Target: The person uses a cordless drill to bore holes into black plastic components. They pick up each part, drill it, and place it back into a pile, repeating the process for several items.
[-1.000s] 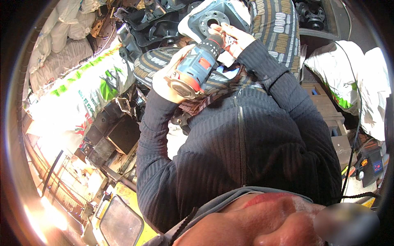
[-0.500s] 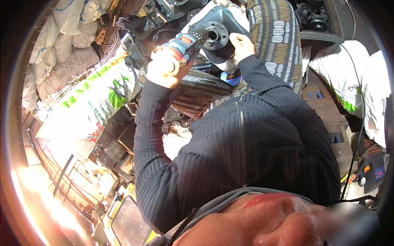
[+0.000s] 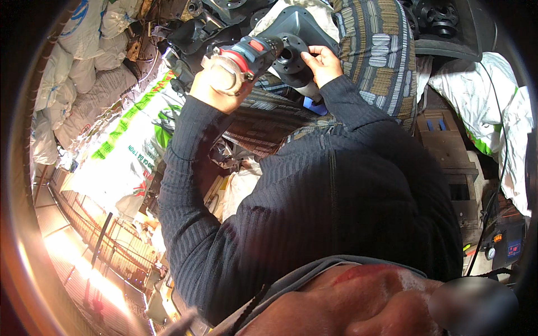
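Head view: my left hand [image 3: 216, 84] clenches a red-and-blue power tool [image 3: 249, 53], its tip at the hub of a dark metal flanged part [image 3: 297, 39]. My right hand [image 3: 320, 63] grips that part's lower edge, over a striped cushion [image 3: 372, 50].

There is little free room up where the hands work. The left hand [image 3: 216, 84] with the power tool [image 3: 249, 53] and the right hand [image 3: 319, 63] close in on the dark metal flange part [image 3: 294, 39] from both sides. Black metal parts [image 3: 196, 33] crowd just beyond the tool, and the patterned cushion [image 3: 375, 50] hems in the right side. Stuffed white sacks [image 3: 84, 67] wall off the left. The only open gap lies below, between the two forearms.
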`<action>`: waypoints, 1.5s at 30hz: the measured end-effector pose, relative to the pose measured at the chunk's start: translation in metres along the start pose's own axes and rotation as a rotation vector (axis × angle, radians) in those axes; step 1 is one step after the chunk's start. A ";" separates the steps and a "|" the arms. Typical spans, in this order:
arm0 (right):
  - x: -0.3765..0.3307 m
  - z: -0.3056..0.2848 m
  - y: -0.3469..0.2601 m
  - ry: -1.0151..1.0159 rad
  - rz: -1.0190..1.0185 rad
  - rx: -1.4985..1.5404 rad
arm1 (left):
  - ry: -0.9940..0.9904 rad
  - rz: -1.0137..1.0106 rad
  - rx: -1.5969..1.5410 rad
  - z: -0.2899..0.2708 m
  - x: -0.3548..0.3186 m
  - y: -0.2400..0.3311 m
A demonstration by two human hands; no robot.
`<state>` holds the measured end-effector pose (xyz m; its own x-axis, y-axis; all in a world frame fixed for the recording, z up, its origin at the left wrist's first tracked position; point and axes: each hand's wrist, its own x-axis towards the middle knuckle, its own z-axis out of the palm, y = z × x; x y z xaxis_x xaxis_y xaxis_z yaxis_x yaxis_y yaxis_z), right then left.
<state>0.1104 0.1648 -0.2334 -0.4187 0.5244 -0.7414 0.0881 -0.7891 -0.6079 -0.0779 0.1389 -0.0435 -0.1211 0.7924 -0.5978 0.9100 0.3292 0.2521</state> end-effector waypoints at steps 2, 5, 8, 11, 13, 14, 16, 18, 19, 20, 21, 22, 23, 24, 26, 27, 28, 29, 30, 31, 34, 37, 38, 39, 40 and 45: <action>-0.001 0.001 -0.002 -0.001 0.039 0.005 | 0.020 0.138 0.104 0.002 0.001 -0.003; -0.003 0.003 -0.006 -0.009 -0.035 -0.040 | -0.006 0.090 0.105 0.006 0.004 -0.007; -0.003 0.003 -0.009 -0.036 -0.006 -0.043 | -0.040 0.103 0.182 0.011 0.012 -0.011; -0.003 0.001 -0.008 -0.037 -0.020 -0.028 | -0.088 0.069 0.156 0.014 0.018 -0.015; -0.002 0.000 -0.006 -0.035 -0.044 -0.031 | -0.104 0.058 0.175 0.015 0.019 -0.015; 0.000 -0.001 -0.004 -0.039 -0.058 -0.047 | -0.093 0.070 0.200 0.015 0.018 -0.014; 0.003 0.000 -0.002 -0.038 -0.074 -0.084 | 0.030 0.109 0.151 0.017 0.014 -0.007; 0.007 0.004 -0.001 -0.045 -0.155 -0.107 | 0.113 -0.020 -0.026 0.020 0.003 0.004; 0.008 0.004 -0.002 -0.016 -0.121 -0.142 | 0.162 -0.075 -0.109 0.021 -0.003 0.011; 0.008 0.005 -0.003 -0.006 -0.142 -0.143 | 0.216 -0.054 -0.172 0.021 -0.010 0.017; 0.007 0.002 -0.005 -0.027 -0.170 -0.019 | 0.466 0.298 0.154 0.018 -0.012 0.020; 0.004 -0.003 -0.008 -0.035 -0.107 0.088 | 0.385 0.207 0.080 0.017 -0.024 0.026; -0.001 -0.008 -0.010 -0.038 -0.005 0.183 | 0.301 0.112 0.003 0.015 -0.040 0.032; -0.005 -0.013 -0.013 -0.104 0.046 0.277 | 0.338 0.115 -0.217 0.015 -0.052 0.038; -0.017 -0.027 -0.019 -0.282 0.234 0.531 | 0.297 0.166 -0.267 0.018 -0.075 0.049; -0.021 -0.031 -0.022 -0.430 0.304 0.730 | 0.324 0.263 -0.208 0.021 -0.086 0.053; -0.024 -0.032 -0.024 -0.523 0.303 0.794 | 0.299 0.148 -0.271 0.026 -0.096 0.059; -0.026 -0.033 -0.026 -0.628 0.309 0.856 | 0.296 0.125 -0.346 0.032 -0.105 0.065; -0.028 -0.034 -0.026 -0.712 0.317 0.928 | 0.271 0.093 -0.423 0.037 -0.110 0.067; -0.028 -0.035 -0.027 -0.797 0.322 0.996 | 0.249 0.066 -0.502 0.042 -0.113 0.069; -0.027 -0.035 -0.023 -0.847 0.264 1.021 | 0.226 0.010 -0.477 0.052 -0.120 0.068; -0.027 -0.034 -0.018 -0.891 0.246 1.087 | 0.151 0.028 -0.421 0.058 -0.127 0.063; -0.028 -0.033 -0.017 -0.886 0.241 1.080 | 0.177 0.055 -0.353 0.060 -0.128 0.061; -0.030 -0.032 -0.016 -0.815 0.242 1.051 | 0.201 0.076 -0.295 0.062 -0.130 0.060; -0.032 -0.030 -0.017 -0.836 0.239 1.038 | 0.225 0.091 -0.239 0.063 -0.132 0.058; -0.057 -0.022 -0.029 -0.572 0.182 0.547 | 0.366 0.096 -0.314 0.065 -0.138 0.046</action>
<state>0.1515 0.1652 -0.1801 -0.8506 0.2447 -0.4653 -0.1928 -0.9686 -0.1570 0.0064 0.0115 0.0011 -0.2253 0.9366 -0.2685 0.7670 0.3404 0.5439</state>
